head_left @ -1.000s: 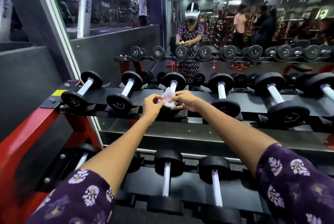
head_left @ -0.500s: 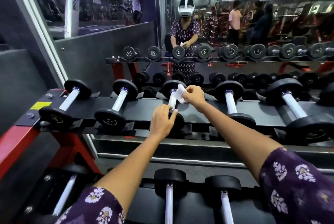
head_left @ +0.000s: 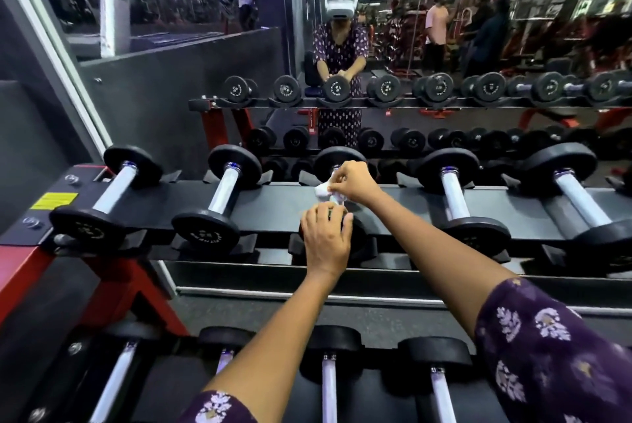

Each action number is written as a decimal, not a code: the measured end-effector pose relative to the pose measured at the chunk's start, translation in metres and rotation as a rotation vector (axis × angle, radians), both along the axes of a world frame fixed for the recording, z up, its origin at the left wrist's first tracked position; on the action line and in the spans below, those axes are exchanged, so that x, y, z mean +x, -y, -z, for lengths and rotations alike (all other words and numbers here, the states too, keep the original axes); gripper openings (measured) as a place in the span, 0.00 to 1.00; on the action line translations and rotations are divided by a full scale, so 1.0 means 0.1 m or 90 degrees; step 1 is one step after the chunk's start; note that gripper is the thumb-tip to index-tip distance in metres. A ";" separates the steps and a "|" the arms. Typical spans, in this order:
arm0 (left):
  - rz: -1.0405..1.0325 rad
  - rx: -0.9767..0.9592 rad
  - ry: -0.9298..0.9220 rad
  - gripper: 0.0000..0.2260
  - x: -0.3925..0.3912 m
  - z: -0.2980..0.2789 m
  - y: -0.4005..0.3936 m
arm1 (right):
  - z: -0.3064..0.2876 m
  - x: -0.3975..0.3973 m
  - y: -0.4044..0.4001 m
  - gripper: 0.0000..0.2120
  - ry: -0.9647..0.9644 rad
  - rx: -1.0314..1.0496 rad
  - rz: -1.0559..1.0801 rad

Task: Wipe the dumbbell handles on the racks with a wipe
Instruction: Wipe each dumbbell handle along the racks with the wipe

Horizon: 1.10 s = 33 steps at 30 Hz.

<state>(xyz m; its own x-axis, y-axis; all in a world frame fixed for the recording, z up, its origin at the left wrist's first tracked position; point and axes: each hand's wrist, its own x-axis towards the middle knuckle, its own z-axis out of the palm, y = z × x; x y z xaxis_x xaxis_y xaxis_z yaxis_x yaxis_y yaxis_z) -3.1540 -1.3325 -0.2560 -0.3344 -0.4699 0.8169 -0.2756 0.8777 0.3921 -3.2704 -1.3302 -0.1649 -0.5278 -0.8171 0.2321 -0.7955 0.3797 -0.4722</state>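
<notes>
On the near black rubber plates of the dumbbells we see pale round lettering, too blurred to read; a yellow sticker [head_left: 54, 201] on the black and red steel rack [head_left: 113, 282] is also unreadable. Our right hand [head_left: 355, 183] pinches a crumpled white wipe [head_left: 323, 189] against the chrome handle of the third black dumbbell [head_left: 337, 157] on the upper shelf. Our left hand [head_left: 326, 239] grips its near plate, fingers curled over the rim, just below the wipe.
</notes>
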 end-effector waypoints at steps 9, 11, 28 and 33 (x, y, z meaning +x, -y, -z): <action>-0.020 -0.029 -0.028 0.15 -0.05 0.01 0.07 | 0.05 -0.05 -0.13 0.07 0.027 -0.014 -0.036; -0.033 -0.029 -0.026 0.15 -0.08 0.02 0.07 | 0.00 -0.13 -0.03 0.07 0.062 -0.054 0.000; -0.043 -0.052 -0.046 0.17 -0.10 0.09 0.01 | 0.12 -0.07 -0.07 0.07 0.000 -0.091 -0.028; -0.031 -0.037 -0.022 0.15 -0.08 0.08 -0.04 | 0.17 -0.06 -0.27 0.06 0.018 -0.064 -0.094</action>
